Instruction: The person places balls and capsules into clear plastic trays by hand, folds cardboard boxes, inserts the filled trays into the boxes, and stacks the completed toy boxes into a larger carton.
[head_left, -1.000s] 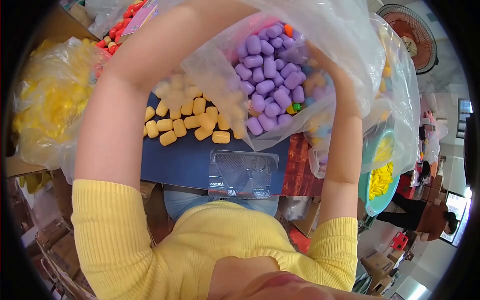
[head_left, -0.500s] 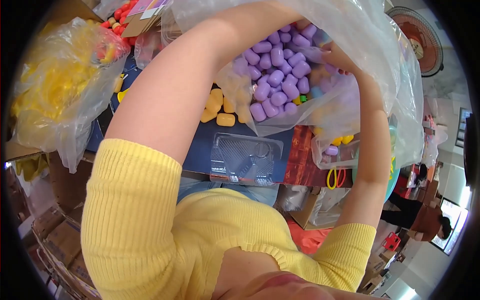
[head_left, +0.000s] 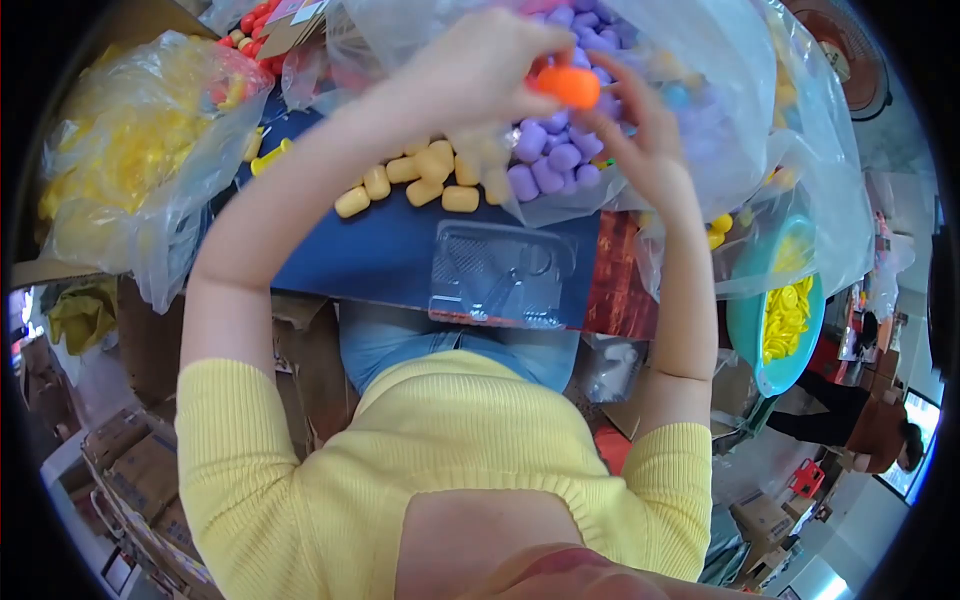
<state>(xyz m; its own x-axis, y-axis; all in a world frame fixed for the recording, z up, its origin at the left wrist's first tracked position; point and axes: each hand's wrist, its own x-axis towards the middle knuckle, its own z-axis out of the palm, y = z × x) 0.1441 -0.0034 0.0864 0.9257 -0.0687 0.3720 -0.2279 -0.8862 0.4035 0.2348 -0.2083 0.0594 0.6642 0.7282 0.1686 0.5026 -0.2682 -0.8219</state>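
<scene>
My left hand (head_left: 505,68) pinches a smooth bright orange block (head_left: 572,87) with rounded ends, held above the bag of purple pieces. Close on its right is my right hand (head_left: 642,132), thumb and fingers spread around the block's free end; whether they touch it I cannot tell. Under both hands, rounded purple pieces (head_left: 548,160) fill a clear plastic bag (head_left: 715,120). Several pale orange-yellow pieces (head_left: 460,199) lie on the blue table surface left of the bag. A clear plastic tray (head_left: 500,275) with moulded hollows lies at the table's near edge.
A plastic bag of yellow parts (head_left: 130,150) stands at left. Red pieces (head_left: 250,35) are at the back left. A turquoise basin (head_left: 745,310) with yellow pieces is at right, near a fan (head_left: 840,60). Farther right, a person (head_left: 880,430) bends over; cardboard boxes (head_left: 150,480) stand lower left.
Both hands have come up out of the bag toward me; the left now holds an orange block. The right has let go of the plastic it was touching. The view has shifted, showing more of the basin.
</scene>
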